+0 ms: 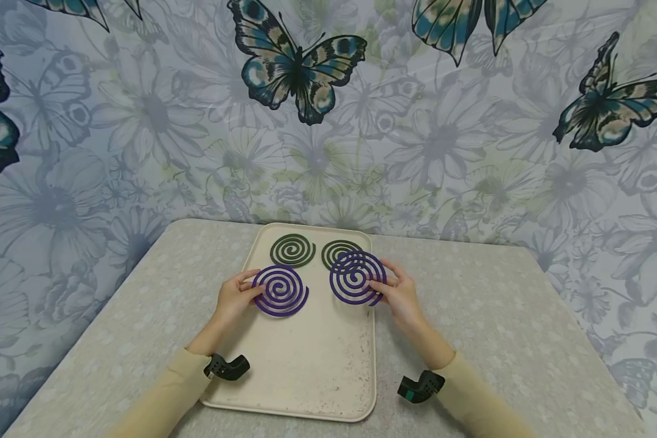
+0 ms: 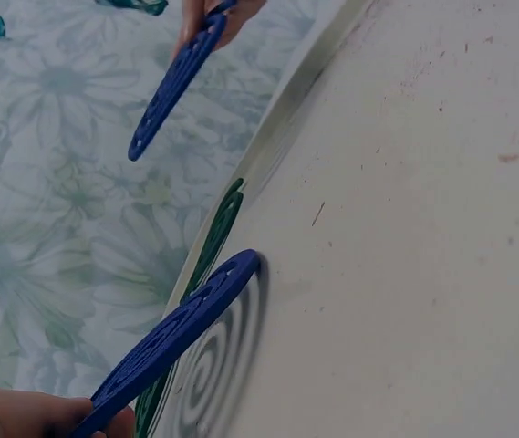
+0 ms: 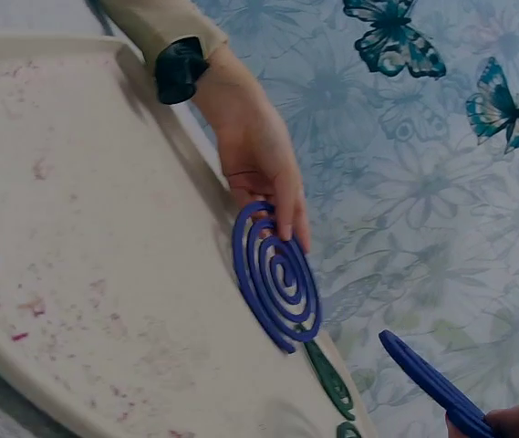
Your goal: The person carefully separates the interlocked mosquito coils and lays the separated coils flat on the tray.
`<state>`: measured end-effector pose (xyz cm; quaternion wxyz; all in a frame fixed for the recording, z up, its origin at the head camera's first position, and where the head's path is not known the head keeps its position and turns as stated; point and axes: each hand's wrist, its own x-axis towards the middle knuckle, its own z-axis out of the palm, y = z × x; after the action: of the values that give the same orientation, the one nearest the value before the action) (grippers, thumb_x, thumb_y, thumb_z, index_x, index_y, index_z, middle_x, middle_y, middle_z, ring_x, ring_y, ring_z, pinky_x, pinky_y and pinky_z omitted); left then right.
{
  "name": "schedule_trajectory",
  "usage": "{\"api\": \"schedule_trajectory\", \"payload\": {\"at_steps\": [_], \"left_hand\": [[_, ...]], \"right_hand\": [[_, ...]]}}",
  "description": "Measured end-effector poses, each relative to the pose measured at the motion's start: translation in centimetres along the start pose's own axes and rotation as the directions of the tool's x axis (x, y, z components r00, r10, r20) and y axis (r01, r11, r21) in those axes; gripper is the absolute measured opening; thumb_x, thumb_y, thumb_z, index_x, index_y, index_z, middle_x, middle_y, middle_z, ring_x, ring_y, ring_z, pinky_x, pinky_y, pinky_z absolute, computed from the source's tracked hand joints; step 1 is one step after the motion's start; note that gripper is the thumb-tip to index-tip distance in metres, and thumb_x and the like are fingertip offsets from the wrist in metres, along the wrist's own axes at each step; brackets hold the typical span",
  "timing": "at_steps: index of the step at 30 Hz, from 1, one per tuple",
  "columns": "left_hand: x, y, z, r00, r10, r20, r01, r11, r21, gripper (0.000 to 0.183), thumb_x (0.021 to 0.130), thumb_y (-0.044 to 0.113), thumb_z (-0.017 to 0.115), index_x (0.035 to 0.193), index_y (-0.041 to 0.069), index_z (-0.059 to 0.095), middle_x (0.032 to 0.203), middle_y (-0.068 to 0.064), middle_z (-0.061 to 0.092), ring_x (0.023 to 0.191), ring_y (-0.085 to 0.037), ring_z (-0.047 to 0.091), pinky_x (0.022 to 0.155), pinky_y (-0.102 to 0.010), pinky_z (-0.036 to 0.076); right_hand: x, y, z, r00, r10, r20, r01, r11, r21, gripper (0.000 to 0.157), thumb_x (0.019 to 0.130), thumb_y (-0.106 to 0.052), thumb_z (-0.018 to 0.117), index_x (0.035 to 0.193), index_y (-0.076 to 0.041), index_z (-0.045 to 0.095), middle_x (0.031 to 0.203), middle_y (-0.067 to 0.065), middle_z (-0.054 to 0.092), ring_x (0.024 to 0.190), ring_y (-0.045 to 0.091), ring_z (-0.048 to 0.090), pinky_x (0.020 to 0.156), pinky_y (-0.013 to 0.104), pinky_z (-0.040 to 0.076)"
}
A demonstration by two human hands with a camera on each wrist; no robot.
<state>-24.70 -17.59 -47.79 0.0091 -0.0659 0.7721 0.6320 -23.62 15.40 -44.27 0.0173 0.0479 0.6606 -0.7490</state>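
Observation:
My left hand (image 1: pixel 236 298) pinches a purple-blue spiral coil (image 1: pixel 280 291) by its left edge, holding it above the left side of the cream tray (image 1: pixel 290 371). A second coil of the same colour (image 1: pixel 357 278) is pinched at its right edge by my right hand (image 1: pixel 401 294), over the tray's right rim. Two dark green spiral coils lie at the tray's far end: one at left (image 1: pixel 292 250), the other at right (image 1: pixel 334 254), partly covered in the head view by the right-hand coil. Beneath the left coil (image 2: pixel 177 338), a spiral shadow falls on the tray in the left wrist view.
The tray sits on a table with a pale patterned cover (image 1: pixel 471 316). Reddish specks (image 1: pixel 356 359) mark the tray's near right part. Behind the table hangs a floral cloth (image 1: pixel 306 164) with butterflies. Each wrist wears a black camera, such as the left one (image 1: pixel 227 367).

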Motion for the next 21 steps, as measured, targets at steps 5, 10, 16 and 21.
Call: {"api": "schedule_trajectory", "payload": {"at_steps": [5,10,16,21], "left_hand": [[-0.1,0.0,0.0,0.999,0.023,-0.04,-0.02,0.996,0.085,0.044,0.09,0.007,0.062,0.132,-0.002,0.053,0.117,-0.026,0.064,0.07,0.006,0.06,0.063,-0.013,0.052],[-0.3,0.3,-0.3,0.997,0.004,-0.078,0.005,0.993,0.12,0.041,0.094,0.013,0.055,0.132,0.0,0.054,0.121,-0.024,0.063,0.076,-0.001,0.062,0.067,-0.013,0.052],[-0.5,0.6,-0.4,0.996,-0.014,-0.093,0.027,0.99,0.138,0.04,0.096,0.017,0.051,0.133,0.002,0.053,0.124,-0.023,0.062,0.103,-0.026,0.066,0.076,-0.018,0.054],[-0.4,1.2,-0.4,0.995,0.001,-0.098,0.013,0.989,0.145,0.039,0.098,0.019,0.048,0.133,0.002,0.053,0.125,-0.024,0.061,0.11,-0.032,0.064,0.082,-0.024,0.056]], "right_hand": [[0.4,1.8,0.7,1.0,0.029,-0.007,-0.029,0.996,-0.08,0.059,0.083,0.009,0.063,0.137,-0.003,0.044,0.105,0.021,0.07,0.074,0.007,0.067,0.065,0.02,0.056],[0.4,3.3,1.1,0.999,0.041,0.017,-0.039,0.994,-0.098,0.06,0.081,0.011,0.064,0.136,0.002,0.044,0.106,0.026,0.068,0.071,0.008,0.067,0.062,0.019,0.054],[0.1,3.7,1.3,0.997,0.052,0.048,-0.044,0.987,-0.154,0.062,0.081,0.009,0.062,0.139,0.01,0.039,0.126,0.034,0.055,0.091,0.015,0.067,0.07,0.016,0.054],[-0.2,2.9,0.7,0.994,0.059,0.09,-0.033,0.965,-0.262,0.064,0.086,-0.002,0.06,0.144,0.007,0.033,0.14,0.032,0.043,0.129,0.038,0.047,0.105,0.039,0.044]]}}
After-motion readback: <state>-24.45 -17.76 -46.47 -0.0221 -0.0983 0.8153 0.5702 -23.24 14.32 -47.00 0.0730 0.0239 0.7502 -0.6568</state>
